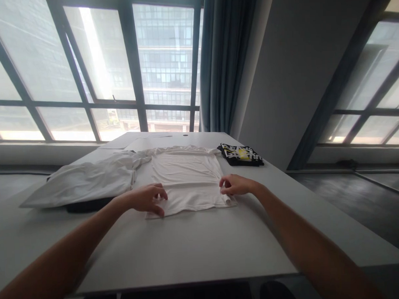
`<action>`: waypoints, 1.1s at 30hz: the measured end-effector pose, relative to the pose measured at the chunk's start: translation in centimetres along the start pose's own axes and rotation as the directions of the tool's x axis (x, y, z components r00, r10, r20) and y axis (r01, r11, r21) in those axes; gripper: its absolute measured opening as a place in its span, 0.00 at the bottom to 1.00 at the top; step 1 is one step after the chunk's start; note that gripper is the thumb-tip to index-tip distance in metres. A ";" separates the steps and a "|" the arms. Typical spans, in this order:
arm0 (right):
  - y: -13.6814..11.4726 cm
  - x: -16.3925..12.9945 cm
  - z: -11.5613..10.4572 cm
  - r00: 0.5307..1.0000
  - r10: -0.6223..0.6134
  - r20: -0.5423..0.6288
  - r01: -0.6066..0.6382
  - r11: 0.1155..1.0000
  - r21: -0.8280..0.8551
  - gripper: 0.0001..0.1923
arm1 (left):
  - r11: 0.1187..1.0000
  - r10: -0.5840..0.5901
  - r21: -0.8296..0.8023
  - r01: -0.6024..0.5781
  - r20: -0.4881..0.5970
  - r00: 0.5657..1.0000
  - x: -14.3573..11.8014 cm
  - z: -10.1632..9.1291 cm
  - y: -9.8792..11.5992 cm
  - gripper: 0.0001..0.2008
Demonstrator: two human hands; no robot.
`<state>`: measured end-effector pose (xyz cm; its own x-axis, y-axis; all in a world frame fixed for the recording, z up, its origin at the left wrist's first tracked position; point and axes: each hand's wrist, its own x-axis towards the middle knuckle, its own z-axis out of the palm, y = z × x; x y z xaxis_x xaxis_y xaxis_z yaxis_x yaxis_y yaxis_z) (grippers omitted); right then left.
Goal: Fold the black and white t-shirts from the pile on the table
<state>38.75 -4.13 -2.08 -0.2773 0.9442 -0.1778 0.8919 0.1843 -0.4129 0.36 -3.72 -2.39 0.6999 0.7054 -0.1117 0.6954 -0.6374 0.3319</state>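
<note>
Both forearms reach over the grey surface [190, 254]. Left hand [149, 198] and right hand [235, 185] pinch the near hem corners of the flat white T-shirt [187, 176]; judged soft, light, limp.

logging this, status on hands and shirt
Left hand and right hand pinching the near corners of the white shirt. Shirt flat on table. White pile at its left.

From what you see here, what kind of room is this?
Probably an office or workroom in a city building: a long white table with a white T-shirt on it, big windows facing another high-rise, and a grey curtain.
</note>
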 end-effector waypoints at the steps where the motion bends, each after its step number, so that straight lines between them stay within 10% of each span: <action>1: 0.1 -0.1 -0.1 0.999 -0.031 0.025 0.030 0.999 0.039 0.17 | 1.000 0.002 -0.007 -0.002 0.019 1.000 -0.2 0.0 0.2 0.33; 10: 4.8 -1.6 -3.2 0.986 0.090 -0.139 -0.059 0.975 0.214 0.08 | 0.999 0.002 -0.052 0.000 0.045 0.999 -0.4 -0.3 -0.2 0.14; 15: 6.8 -2.1 -3.5 0.947 0.293 0.134 -0.310 0.940 0.139 0.12 | 0.989 -0.072 -0.127 0.079 0.064 0.995 -0.8 -0.8 -0.5 0.17; 24: 5.2 -0.6 -1.7 0.957 0.290 -0.026 -0.291 0.956 -0.038 0.26 | 0.991 -0.059 -0.116 0.069 0.085 0.995 -1.0 -1.1 -0.8 0.17; 30: 3.6 0.1 -1.0 0.970 0.178 -0.163 -0.217 0.939 -0.266 0.10 | 0.989 -0.095 -0.104 0.102 0.068 0.993 -0.9 -1.0 -0.8 0.18; 33: 3.7 -0.7 -1.6 0.969 0.247 -0.016 -0.246 0.953 -0.178 0.09 | 0.985 -0.115 -0.109 0.134 0.161 0.980 -1.5 -1.4 -0.8 0.17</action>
<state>42.78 -3.73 -2.06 -0.0427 0.9646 -0.2603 0.9817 -0.0079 -0.1903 -1.53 -3.85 -1.22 0.6321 0.7150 -0.2986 0.7608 -0.4994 0.4145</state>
